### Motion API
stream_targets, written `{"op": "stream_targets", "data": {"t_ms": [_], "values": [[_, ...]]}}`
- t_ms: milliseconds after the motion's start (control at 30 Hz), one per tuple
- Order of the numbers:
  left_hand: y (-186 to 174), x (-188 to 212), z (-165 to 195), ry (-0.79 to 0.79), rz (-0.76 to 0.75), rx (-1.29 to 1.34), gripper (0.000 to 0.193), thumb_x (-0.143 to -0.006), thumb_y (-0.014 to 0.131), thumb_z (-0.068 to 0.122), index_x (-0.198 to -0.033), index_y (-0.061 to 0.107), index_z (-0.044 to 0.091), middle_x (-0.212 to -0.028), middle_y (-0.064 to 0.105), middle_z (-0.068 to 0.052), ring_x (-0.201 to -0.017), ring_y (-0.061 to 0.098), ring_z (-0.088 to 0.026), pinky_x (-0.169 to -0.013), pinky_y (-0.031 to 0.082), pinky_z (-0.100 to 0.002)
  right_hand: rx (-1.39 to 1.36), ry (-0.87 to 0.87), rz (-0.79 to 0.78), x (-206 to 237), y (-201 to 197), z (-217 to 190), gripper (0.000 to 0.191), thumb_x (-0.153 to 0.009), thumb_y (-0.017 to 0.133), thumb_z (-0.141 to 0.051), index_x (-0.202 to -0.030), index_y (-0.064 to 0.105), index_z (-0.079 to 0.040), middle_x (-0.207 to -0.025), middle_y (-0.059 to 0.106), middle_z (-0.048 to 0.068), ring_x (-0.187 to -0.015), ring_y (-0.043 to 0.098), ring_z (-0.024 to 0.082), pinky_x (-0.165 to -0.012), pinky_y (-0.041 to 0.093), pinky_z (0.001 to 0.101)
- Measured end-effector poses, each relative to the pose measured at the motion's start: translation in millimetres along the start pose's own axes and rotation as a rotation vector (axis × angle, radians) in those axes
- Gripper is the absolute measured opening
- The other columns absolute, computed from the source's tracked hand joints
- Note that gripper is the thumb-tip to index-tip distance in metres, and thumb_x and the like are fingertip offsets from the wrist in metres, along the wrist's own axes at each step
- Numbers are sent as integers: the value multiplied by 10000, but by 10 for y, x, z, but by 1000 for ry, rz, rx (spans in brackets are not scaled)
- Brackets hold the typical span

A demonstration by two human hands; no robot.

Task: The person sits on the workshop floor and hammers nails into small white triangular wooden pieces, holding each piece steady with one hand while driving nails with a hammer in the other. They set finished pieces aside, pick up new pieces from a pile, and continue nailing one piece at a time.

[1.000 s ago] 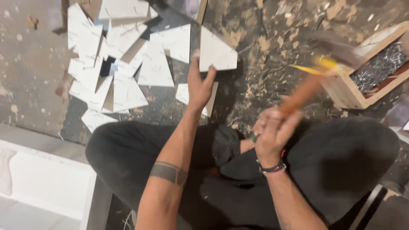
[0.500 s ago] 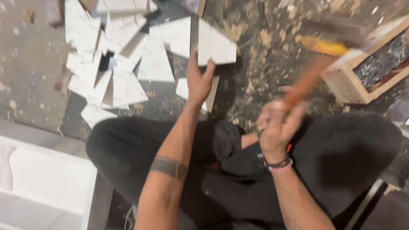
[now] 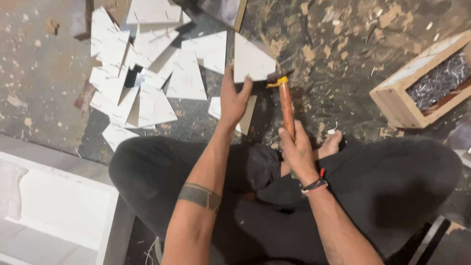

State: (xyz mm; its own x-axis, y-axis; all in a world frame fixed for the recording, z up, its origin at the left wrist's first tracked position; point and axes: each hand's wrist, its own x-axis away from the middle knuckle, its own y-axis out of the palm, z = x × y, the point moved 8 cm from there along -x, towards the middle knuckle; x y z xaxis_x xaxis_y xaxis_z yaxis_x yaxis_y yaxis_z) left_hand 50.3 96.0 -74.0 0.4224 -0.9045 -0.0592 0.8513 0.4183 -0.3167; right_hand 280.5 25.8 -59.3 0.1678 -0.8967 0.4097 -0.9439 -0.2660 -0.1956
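The floor [image 3: 44, 73] is rough grey concrete, pitted and strewn with pale wood chips and shavings. A person sits cross-legged on it in black trousers [image 3: 382, 191], one bare foot [image 3: 331, 145] showing between the knees.

Taking the white panel [image 3: 252, 61] as the landmark: it is a flat, smooth, roughly five-sided board with straight cut edges, standing on edge against the floor near the top centre of the view. To its left spreads a heap of white offcuts [image 3: 142, 73], mostly triangles and wedges of the same smooth sheet, lying overlapped. Far to its lower left stands a white boxy cabinet piece [image 3: 54, 211] with a plain painted face. Well to its right sits a small open wooden box [image 3: 417, 83] of raw pale timber, filled with a tangle of thin grey metal nails [image 3: 436, 81].

Directly below the panel is the left hand [image 3: 234, 98], its fingers curled up over the panel's lower edge and pinching it upright. Just beside the panel's lower right corner is the hammer [image 3: 284, 105]: a round, reddish-brown wooden handle with a yellow band under a dark metal head, the head touching or nearly touching the panel's edge. Below that, the right hand [image 3: 297, 152] has its fingers wrapped tightly around the handle's lower part; a dark and red cord bracelet [image 3: 314, 185] circles its wrist.
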Motion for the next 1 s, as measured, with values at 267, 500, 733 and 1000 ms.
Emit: {"op": "stream_targets", "data": {"t_ms": [267,500,733,1000], "values": [[-163,-75,566,320,-42,-115,604,-943,697,165,-1460,434,-5,-1410,542,-264,-1318,522,-420,-1102,410,-474,-266,180,44,-47,-47,27,178,-1003,600,-237,-1100,546,-98,-628,437,-38,-409,363,42,-338,273,224],[-281,-113,830,116,-410,-584,482,-891,717,224,-1356,605,170,-1242,679,-132,-1027,673,-381,-866,540,-468,-364,215,39,-75,-105,22,185,-998,590,-230,-1128,555,-103,-628,445,-45,-411,355,35,-343,268,221],[-396,-101,915,331,-469,-647,541,-866,730,187,-1391,605,158,-1292,657,-182,-1036,669,-404,-837,546,-469,-287,211,59,-65,-97,29,221,-998,585,-237,-1179,558,-114,-624,459,-41,-407,387,40,-347,309,219],[-428,-116,799,329,-455,-627,499,-901,708,186,-1393,625,168,-1242,701,-138,-1023,688,-370,-851,553,-453,-321,132,5,-14,29,-62,222,-1016,577,-207,-1189,550,-71,-643,442,-36,-422,359,32,-357,284,214]]}}
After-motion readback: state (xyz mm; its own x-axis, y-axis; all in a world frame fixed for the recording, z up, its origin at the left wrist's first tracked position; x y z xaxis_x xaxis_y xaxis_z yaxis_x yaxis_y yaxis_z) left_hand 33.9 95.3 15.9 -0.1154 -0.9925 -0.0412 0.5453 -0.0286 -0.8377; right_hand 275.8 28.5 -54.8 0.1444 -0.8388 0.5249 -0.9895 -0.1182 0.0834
